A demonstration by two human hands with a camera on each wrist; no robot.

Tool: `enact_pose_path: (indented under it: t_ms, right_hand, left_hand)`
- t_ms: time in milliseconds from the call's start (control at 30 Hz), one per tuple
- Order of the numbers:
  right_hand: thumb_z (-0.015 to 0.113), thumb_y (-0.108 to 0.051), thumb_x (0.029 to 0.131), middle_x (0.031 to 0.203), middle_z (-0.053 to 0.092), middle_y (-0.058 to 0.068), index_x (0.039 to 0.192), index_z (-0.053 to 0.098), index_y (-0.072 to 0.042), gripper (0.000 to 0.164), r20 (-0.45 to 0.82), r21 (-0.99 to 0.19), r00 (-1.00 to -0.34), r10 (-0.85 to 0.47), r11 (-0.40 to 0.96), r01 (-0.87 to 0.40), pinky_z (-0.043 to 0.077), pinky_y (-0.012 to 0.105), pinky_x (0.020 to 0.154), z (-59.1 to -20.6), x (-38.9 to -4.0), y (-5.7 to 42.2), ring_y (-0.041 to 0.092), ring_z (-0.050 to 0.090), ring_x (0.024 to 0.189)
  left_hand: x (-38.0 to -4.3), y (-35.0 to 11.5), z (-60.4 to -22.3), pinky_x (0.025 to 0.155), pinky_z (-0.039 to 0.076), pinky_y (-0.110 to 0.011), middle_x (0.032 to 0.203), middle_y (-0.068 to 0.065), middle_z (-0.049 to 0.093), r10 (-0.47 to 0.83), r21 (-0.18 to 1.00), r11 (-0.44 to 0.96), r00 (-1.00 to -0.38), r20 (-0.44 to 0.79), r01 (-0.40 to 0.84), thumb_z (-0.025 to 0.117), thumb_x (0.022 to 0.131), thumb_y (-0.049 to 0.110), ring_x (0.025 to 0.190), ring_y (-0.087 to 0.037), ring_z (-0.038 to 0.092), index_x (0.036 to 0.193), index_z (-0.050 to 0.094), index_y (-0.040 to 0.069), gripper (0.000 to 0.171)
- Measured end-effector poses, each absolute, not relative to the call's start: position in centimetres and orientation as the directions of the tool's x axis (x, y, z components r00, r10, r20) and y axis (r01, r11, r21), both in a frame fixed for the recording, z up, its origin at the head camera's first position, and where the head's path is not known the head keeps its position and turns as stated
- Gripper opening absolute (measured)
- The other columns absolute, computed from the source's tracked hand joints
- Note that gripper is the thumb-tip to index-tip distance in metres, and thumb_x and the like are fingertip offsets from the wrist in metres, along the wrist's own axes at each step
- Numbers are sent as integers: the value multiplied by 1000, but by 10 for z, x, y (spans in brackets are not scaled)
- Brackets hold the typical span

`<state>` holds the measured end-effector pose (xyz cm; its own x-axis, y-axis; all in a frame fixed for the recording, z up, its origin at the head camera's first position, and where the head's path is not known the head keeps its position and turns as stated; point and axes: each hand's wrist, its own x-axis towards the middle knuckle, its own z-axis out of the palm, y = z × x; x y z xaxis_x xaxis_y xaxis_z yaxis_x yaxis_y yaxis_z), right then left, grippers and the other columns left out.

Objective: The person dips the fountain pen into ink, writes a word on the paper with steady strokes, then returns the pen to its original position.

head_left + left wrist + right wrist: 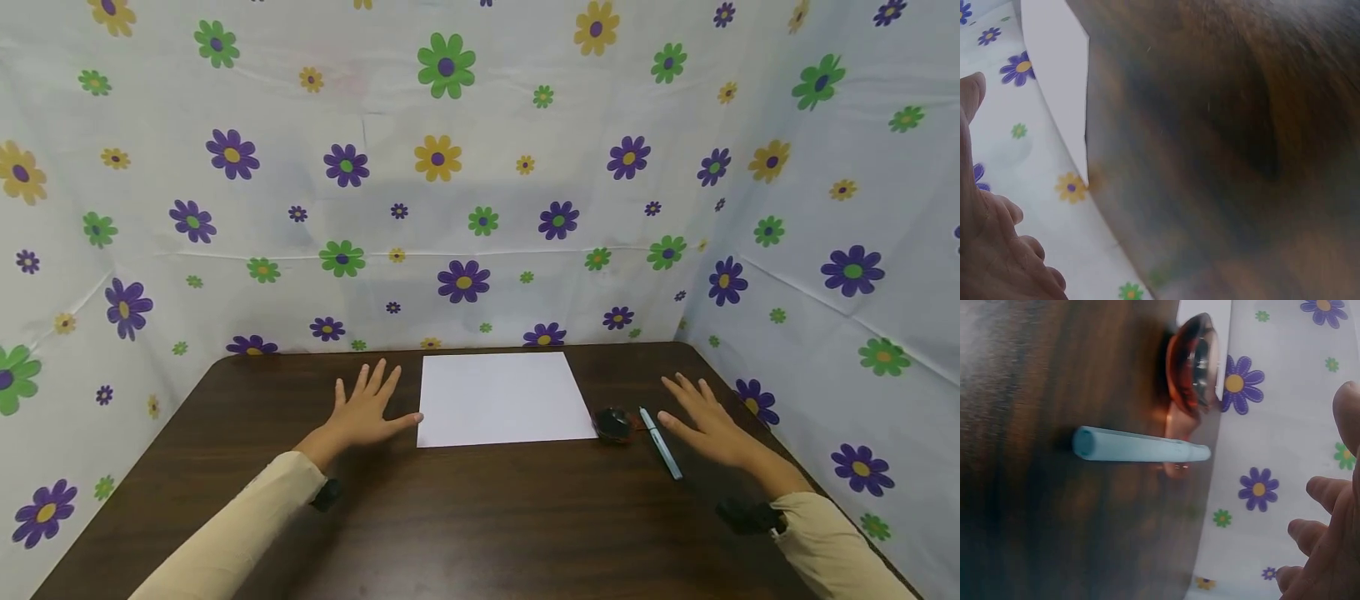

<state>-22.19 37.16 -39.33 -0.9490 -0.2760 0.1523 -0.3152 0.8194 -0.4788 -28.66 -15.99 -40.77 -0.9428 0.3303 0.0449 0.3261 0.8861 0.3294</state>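
The white sheet (502,400) lies flat on the dark table (480,517). The left hand (362,419) is at the sheet's left edge — fingers spread, gripping nothing. The reddish spoon-like object (613,424) sits at the sheet's near right corner; the light-blue pen (661,444), right of the sheet, crosses its handle. The right hand (705,427) is farther right of the sheet — fingers extended, holding nothing.

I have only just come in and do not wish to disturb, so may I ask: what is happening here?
Nothing is being held at this moment. A person's left grip is by the left edge of a white sheet of paper; the right grip is beside a light blue pen. The pen lies across the handle of a shiny, reddish spoon-like item, near the paper on the dark table.
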Motion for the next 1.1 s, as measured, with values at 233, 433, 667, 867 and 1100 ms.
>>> enact_pose_path:
  t_ms: [233, 433, 667, 867, 1100]
  right_hand:
    - [49, -32, 99, 153, 5, 36, 150, 21, 2, 67, 141, -499, -952, -273, 811, -306, -3, 81, 93, -407, -220, 368, 62, -13, 134]
    - [50, -31, 99, 153, 6, 35, 150, 23, 2, 67, 125, -511, -953, -277, 805, -301, -1, 81, 93, -414, -218, 364, 61, -12, 135]
    - [50, -31, 99, 154, 7, 33, 150, 23, 2, 67, 120, -516, -954, -276, 804, -298, 1, 81, 93, -418, -217, 360, 60, -11, 135]
    - [50, -31, 99, 154, 5, 33, 151, 22, 1, 66, 104, -531, -956, -276, 797, -288, 1, 81, 94, -422, -217, 360, 60, -12, 136]
    - [49, -32, 100, 154, 5, 33, 151, 22, 1, 66, 89, -538, -959, -269, 797, -273, 2, 81, 94, -423, -218, 361, 58, -13, 136]
  left_hand:
    - [-299, -141, -426, 106, -7, -69, 161, -16, 1, 366, 332, 880, -930, -15, 341, 50, 85, 70, 145, -42, -1, 155, 12, 12, 99]
    - [-307, -124, -439, 108, -4, -68, 161, -16, 3, 408, 328, 872, -910, -74, 365, 48, 84, 72, 146, -41, 3, 154, 13, 8, 101]
    - [-310, -111, -441, 109, -4, -67, 161, -14, 4, 416, 326, 877, -898, -146, 353, 49, 85, 70, 146, -39, 3, 154, 13, 7, 100]
    - [-311, -109, -442, 109, -2, -68, 161, -14, 5, 418, 313, 884, -888, -191, 348, 51, 84, 70, 146, -38, 3, 154, 13, 7, 102]
    - [-310, -109, -439, 109, -2, -68, 161, -15, 5, 425, 323, 881, -879, -217, 346, 50, 84, 71, 147, -37, 2, 154, 13, 6, 103]
